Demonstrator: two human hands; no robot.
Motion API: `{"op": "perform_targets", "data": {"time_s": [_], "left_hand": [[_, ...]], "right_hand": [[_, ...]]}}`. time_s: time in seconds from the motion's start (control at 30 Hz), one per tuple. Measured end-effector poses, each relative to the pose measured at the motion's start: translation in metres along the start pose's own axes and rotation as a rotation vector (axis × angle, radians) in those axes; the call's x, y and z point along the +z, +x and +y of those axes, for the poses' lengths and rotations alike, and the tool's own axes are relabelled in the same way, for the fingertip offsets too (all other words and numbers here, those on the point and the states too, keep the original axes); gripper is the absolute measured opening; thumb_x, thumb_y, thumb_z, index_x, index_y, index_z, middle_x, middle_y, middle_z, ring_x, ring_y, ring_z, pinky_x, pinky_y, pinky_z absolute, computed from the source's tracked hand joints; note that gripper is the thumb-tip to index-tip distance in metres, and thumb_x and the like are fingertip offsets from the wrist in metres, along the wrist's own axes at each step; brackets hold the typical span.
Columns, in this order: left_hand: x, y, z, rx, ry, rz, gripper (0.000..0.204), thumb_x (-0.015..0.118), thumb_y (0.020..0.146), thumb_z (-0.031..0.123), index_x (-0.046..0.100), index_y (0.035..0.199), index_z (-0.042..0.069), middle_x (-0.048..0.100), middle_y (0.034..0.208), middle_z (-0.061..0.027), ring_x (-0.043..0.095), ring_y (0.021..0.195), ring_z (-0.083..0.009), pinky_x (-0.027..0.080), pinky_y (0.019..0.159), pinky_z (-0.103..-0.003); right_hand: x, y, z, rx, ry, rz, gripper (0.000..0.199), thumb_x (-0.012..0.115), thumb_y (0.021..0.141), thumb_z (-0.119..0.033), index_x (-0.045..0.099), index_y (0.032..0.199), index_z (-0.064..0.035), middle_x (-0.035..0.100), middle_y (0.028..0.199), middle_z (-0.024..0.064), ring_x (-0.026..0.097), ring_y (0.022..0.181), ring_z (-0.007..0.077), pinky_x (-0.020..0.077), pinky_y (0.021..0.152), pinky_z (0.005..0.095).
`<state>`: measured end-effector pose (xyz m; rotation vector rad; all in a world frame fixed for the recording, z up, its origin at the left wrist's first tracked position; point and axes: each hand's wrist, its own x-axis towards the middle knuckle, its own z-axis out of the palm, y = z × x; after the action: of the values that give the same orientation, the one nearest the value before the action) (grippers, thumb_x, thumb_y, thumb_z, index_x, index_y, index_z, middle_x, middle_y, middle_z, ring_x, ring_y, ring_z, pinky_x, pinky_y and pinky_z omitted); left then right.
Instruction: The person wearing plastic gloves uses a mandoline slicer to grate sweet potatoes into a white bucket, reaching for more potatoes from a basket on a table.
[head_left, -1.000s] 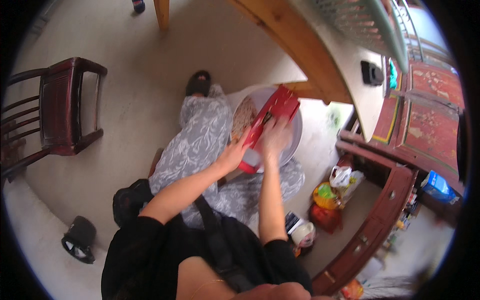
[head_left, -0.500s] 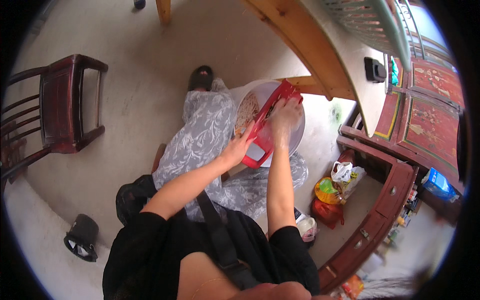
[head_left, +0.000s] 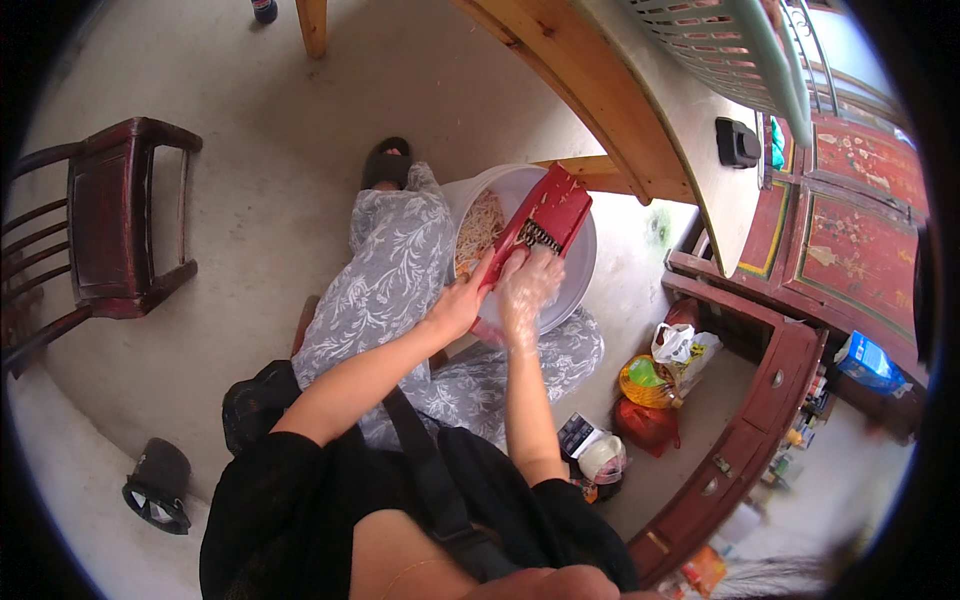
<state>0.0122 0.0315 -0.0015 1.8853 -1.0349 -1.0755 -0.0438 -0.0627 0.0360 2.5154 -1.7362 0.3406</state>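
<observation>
A red grater [head_left: 545,222] leans over a white round basin [head_left: 575,275] that rests between my knees and holds pale shredded strips [head_left: 478,230]. My left hand [head_left: 462,303] grips the grater's left edge near its lower end. My right hand [head_left: 527,287], covered by a clear plastic glove, presses down on the grater's face just below the metal blades. What it holds under the palm is hidden. My legs in grey floral trousers [head_left: 390,280] frame the basin.
A dark wooden chair [head_left: 110,225] stands at the left. A wooden table [head_left: 620,95] with a pale plastic crate [head_left: 735,45] is above the basin. Bags and packets [head_left: 655,385] lie by a red cabinet [head_left: 800,330] at the right. A black sandal [head_left: 158,485] lies lower left.
My right hand slid down the grater face toward me, from near its top to below the blades. The left hand kept its grip on the grater.
</observation>
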Motion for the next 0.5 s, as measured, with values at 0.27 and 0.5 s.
{"op": "perform_targets", "data": {"time_s": [0.27,0.5], "left_hand": [[-0.002,-0.006,0.005,0.039,-0.017,-0.026,0.061,0.045,0.092,0.027,0.011,0.142,0.025,0.057,0.091,-0.0297,0.057,0.074,-0.0485,0.048,0.064,-0.053],[-0.005,-0.003,0.011,0.017,0.016,-0.05,0.062,0.046,0.09,0.023,0.012,0.142,0.024,0.058,0.102,-0.0246,0.058,0.078,-0.0463,0.048,0.066,-0.053]], "right_hand": [[0.022,0.09,0.029,-0.119,-0.23,0.054,0.025,0.043,0.087,-0.018,0.056,0.095,0.0025,0.057,0.1,0.0236,0.053,0.097,0.0378,0.0412,0.084,0.0461],[0.016,0.046,0.019,0.039,-0.133,-0.029,0.023,0.047,0.084,-0.018,0.056,0.092,0.0007,0.059,0.096,0.0207,0.054,0.096,0.0345,0.0411,0.083,0.0446]]}}
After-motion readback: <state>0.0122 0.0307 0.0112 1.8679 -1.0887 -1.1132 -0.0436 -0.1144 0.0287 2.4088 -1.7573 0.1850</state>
